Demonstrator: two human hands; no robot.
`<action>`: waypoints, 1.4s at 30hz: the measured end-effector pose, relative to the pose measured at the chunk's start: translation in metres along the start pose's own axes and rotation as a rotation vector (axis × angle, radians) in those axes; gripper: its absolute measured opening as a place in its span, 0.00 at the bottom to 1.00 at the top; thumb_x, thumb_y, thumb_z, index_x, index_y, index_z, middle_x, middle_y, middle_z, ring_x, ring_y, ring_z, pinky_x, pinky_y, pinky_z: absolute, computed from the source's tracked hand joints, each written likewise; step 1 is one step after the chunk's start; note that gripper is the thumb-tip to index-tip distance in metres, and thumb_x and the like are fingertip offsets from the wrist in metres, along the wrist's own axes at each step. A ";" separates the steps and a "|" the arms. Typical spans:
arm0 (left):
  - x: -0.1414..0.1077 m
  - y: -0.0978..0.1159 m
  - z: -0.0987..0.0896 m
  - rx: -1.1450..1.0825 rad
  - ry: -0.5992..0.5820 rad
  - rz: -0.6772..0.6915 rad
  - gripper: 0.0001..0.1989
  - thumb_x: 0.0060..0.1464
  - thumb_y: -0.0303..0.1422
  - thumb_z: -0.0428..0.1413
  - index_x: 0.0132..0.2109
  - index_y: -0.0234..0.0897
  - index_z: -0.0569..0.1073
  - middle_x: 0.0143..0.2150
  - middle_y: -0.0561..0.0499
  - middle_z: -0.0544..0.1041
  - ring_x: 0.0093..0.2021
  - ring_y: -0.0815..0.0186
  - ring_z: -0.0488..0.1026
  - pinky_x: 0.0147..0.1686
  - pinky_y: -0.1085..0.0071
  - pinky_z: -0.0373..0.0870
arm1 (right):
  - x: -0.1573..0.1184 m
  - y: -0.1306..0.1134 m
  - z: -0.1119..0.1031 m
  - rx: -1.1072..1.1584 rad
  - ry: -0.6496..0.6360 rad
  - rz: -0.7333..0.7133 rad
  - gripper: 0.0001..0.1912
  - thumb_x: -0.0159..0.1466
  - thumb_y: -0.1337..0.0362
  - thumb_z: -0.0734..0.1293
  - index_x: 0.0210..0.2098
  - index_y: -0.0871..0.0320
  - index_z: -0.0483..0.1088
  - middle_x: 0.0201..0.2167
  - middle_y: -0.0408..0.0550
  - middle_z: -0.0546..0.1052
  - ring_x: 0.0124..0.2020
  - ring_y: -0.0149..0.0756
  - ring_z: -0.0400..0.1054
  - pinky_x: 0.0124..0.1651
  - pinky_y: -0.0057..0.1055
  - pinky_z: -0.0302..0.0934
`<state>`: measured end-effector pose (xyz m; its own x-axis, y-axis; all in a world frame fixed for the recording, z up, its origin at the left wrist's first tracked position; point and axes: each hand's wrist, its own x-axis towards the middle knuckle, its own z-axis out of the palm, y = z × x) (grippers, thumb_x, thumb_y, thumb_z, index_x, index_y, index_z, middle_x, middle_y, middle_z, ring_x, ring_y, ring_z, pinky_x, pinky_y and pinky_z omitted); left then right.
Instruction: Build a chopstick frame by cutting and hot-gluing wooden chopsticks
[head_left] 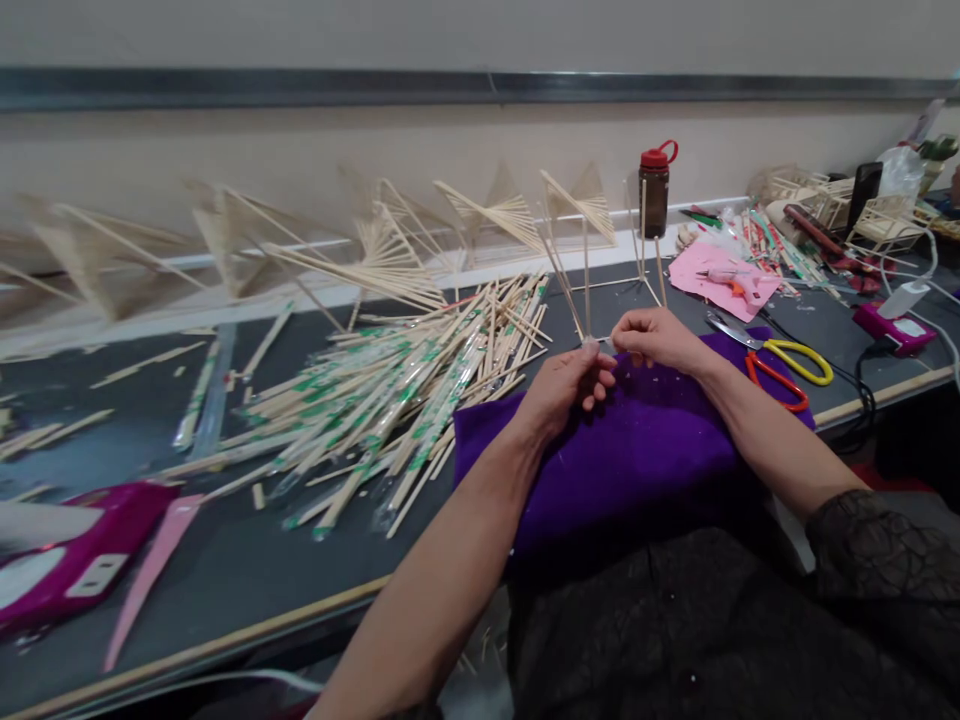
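Observation:
Over a purple cloth [637,440], my left hand [568,385] pinches the lower joint of a thin stick frame [587,270], whose sticks rise upward. Close beside it, my right hand [651,338] has its thumb and fingers pressed together near the same joint; whatever lies between them is too small to make out. More thin upright sticks [643,225] stand behind my right hand. A large pile of wooden sticks [405,400], some in clear and green wrappers, lies left of the cloth.
Twisted stick models [495,212] line the wall. Scissors [780,355] lie right, near a glue gun [731,278] on pink paper [694,268]. A red-lidded bottle [654,195] stands behind. Magenta devices sit at far left [82,560] and right [892,332].

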<state>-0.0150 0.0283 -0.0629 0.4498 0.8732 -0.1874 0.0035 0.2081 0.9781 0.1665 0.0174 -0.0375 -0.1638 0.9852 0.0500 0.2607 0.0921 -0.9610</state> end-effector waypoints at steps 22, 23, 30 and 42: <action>0.000 -0.008 0.002 0.065 -0.031 0.111 0.21 0.52 0.50 0.64 0.33 0.34 0.75 0.26 0.51 0.76 0.20 0.75 0.65 0.17 0.78 0.57 | -0.007 -0.008 0.003 -0.121 -0.093 -0.017 0.03 0.63 0.70 0.67 0.34 0.60 0.75 0.22 0.35 0.72 0.22 0.22 0.65 0.26 0.18 0.57; -0.001 -0.007 0.002 0.075 -0.037 0.111 0.21 0.52 0.50 0.64 0.33 0.34 0.75 0.26 0.50 0.76 0.20 0.75 0.65 0.17 0.77 0.57 | -0.007 -0.009 0.001 -0.129 -0.097 -0.020 0.03 0.63 0.70 0.67 0.32 0.60 0.73 0.22 0.35 0.72 0.22 0.22 0.65 0.26 0.18 0.57; -0.008 0.003 0.003 0.223 0.078 0.136 0.13 0.48 0.39 0.64 0.37 0.34 0.78 0.25 0.53 0.74 0.20 0.73 0.64 0.20 0.75 0.57 | -0.010 -0.010 -0.012 -0.502 -0.145 0.016 0.06 0.62 0.74 0.67 0.33 0.60 0.76 0.21 0.37 0.72 0.23 0.25 0.68 0.29 0.21 0.57; -0.001 -0.010 -0.001 0.815 0.154 0.284 0.13 0.51 0.42 0.57 0.32 0.38 0.78 0.27 0.51 0.78 0.30 0.64 0.72 0.33 0.70 0.65 | -0.001 -0.006 0.000 -1.064 -0.151 -0.041 0.13 0.68 0.68 0.64 0.46 0.62 0.80 0.45 0.56 0.83 0.44 0.37 0.74 0.40 0.28 0.56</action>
<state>-0.0166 0.0254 -0.0722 0.4053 0.9062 0.1208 0.5729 -0.3548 0.7388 0.1648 0.0156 -0.0315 -0.2877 0.9573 -0.0271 0.9348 0.2746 -0.2255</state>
